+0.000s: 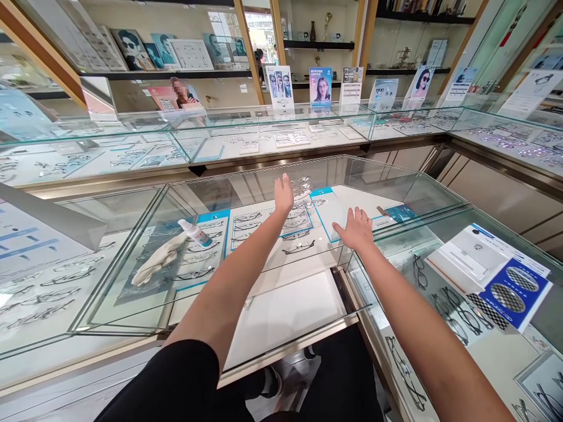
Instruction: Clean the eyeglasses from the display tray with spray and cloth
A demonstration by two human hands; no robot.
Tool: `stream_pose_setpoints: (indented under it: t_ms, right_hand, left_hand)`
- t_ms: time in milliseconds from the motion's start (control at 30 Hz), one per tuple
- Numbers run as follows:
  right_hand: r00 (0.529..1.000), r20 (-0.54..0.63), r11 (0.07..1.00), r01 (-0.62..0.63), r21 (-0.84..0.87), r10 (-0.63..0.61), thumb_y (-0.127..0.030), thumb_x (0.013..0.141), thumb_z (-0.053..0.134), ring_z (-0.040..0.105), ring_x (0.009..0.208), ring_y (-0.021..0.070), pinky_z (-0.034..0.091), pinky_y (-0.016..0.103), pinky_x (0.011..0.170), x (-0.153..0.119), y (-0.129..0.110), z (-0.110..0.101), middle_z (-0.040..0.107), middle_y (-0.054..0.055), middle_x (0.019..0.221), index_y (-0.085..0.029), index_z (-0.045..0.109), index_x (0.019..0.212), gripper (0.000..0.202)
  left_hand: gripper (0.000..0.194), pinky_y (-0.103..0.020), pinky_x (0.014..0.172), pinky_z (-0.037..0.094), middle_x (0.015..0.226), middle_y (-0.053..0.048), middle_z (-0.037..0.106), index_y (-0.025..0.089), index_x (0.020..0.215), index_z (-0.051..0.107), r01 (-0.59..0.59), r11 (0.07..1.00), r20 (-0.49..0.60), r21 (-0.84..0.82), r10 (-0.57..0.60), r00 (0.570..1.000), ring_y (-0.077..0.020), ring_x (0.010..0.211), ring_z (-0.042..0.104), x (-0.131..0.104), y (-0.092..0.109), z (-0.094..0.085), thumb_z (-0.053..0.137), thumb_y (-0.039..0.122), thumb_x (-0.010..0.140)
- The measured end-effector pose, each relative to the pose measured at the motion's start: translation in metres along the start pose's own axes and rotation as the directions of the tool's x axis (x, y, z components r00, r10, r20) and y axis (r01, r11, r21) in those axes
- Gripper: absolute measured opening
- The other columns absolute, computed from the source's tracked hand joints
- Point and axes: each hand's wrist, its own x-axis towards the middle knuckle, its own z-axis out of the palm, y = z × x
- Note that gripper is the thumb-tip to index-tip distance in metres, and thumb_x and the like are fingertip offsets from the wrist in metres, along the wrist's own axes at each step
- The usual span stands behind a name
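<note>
Clear-glass bench (299, 262): bare left hand (284, 193), fingers unclear, and bare right hand (357, 230), fingers apart, are seemingly braced near far and right edges.

Pretty bright shot tbh, daylight's blown out in the narrow wood-framed opening (264, 36), reflections streak the clear glass display counter (204, 190), and wide-angle stretch warps the edges.

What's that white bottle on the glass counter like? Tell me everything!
The bottle is small, white and plastic-looking, with a white top and a pink-and-blue label too small to read. It slants in the picture, top toward upper left; standing or lying, I can't tell. It's on the glass counter beside a pale cloth; neither the left hand nor the right hand touches it.
</note>
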Motion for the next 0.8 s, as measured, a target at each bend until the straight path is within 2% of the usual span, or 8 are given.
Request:
stream_pose_setpoints:
  t_ms: [100,200,300,367,433,533,667,800]
  right_hand:
    - [1.0,0.008,1.0,-0.007,-0.01,0.007,-0.068,0.106,0.039,0.022,0.169,0.0388,0.021,0.052,0.133,0.0,0.0,-0.001,0.027,0.024,0.182,-0.005,0.031,0.172,0.091]
    - [1.0,0.01,1.0,-0.01,-0.022,0.01,-0.067,0.106,0.042,0.024,0.168,0.0383,0.022,0.052,0.133,0.001,0.003,-0.001,0.028,0.024,0.182,-0.006,0.033,0.172,0.091]
    - [1.0,-0.015,0.999,-0.007,-0.038,0.007,-0.067,0.105,0.046,0.028,0.166,0.0403,0.025,0.054,0.131,0.001,0.009,-0.001,0.032,0.025,0.179,-0.006,0.037,0.17,0.09]
    - [0.998,-0.067,0.999,0.015,-0.04,-0.018,-0.065,0.104,0.05,0.035,0.161,0.0418,0.03,0.054,0.129,-0.001,0.011,-0.003,0.038,0.025,0.176,-0.007,0.046,0.165,0.084]
    - [0.99,-0.118,0.996,0.08,-0.033,-0.083,-0.055,0.104,0.051,0.046,0.151,0.04,0.036,0.051,0.125,-0.004,0.005,-0.005,0.05,0.022,0.167,-0.01,0.056,0.157,0.069]
    - [0.973,-0.113,0.979,0.204,-0.007,-0.204,-0.04,0.106,0.048,0.058,0.136,0.0335,0.042,0.043,0.119,-0.006,-0.02,-0.007,0.064,0.018,0.151,-0.012,0.062,0.149,0.053]
    - [0.97,-0.062,0.972,0.233,-0.03,-0.234,-0.037,0.106,0.051,0.058,0.136,0.0326,0.044,0.041,0.117,0.002,-0.069,-0.003,0.067,0.015,0.147,-0.015,0.066,0.145,0.048]
    - [0.976,-0.08,0.978,0.197,-0.069,-0.202,-0.04,0.106,0.053,0.058,0.136,0.0329,0.046,0.043,0.114,0.02,-0.102,0.004,0.066,0.013,0.15,-0.019,0.068,0.144,0.045]
  left_hand:
    - [0.087,-0.041,0.142,0.016,0.185,-0.015,0.023,0.012,0.174,0.03,-0.17,0.985,-0.011,0.018,0.17,0.985,-0.0248,0.174,0.019,-0.054,0.009,-0.041,0.016,0.068,0.109]
    - [0.079,-0.05,0.141,0.019,0.187,-0.008,0.02,0.028,0.172,0.032,-0.582,0.795,0.094,0.17,0.575,0.813,-0.0284,0.174,0.019,-0.127,0.0,-0.109,0.035,0.071,0.106]
    - [0.066,-0.064,0.139,0.017,0.18,-0.009,0.037,0.033,0.155,0.053,-0.699,0.62,0.136,0.357,0.706,0.695,-0.0381,0.17,0.028,-0.178,-0.034,-0.191,0.056,0.065,0.098]
    - [0.059,-0.065,0.137,0.023,0.17,-0.012,0.051,0.032,0.145,0.06,-0.639,0.612,0.127,0.466,0.669,0.733,-0.0389,0.164,0.04,-0.19,-0.067,-0.245,0.062,0.058,0.093]
    - [0.057,-0.06,0.136,0.031,0.164,-0.014,0.058,0.03,0.144,0.061,-0.483,0.659,0.067,0.576,0.55,0.832,-0.036,0.161,0.045,-0.186,-0.103,-0.293,0.058,0.054,0.093]
    - [0.064,-0.06,0.135,0.031,0.171,-0.011,0.051,0.029,0.151,0.058,-0.224,0.663,0.0,0.714,0.32,0.947,-0.0344,0.165,0.038,-0.167,-0.153,-0.345,0.048,0.059,0.095]
    - [0.082,-0.066,0.134,0.03,0.176,-0.013,0.045,0.025,0.156,0.054,0.008,0.67,-0.054,0.743,0.048,0.997,-0.0428,0.167,0.032,-0.147,-0.192,-0.369,0.049,0.07,0.088]
    - [0.089,-0.061,0.135,0.029,0.178,-0.018,0.04,0.018,0.16,0.053,0.037,0.604,-0.028,0.796,-0.025,0.999,-0.0401,0.168,0.032,-0.143,-0.201,-0.368,0.035,0.074,0.092]
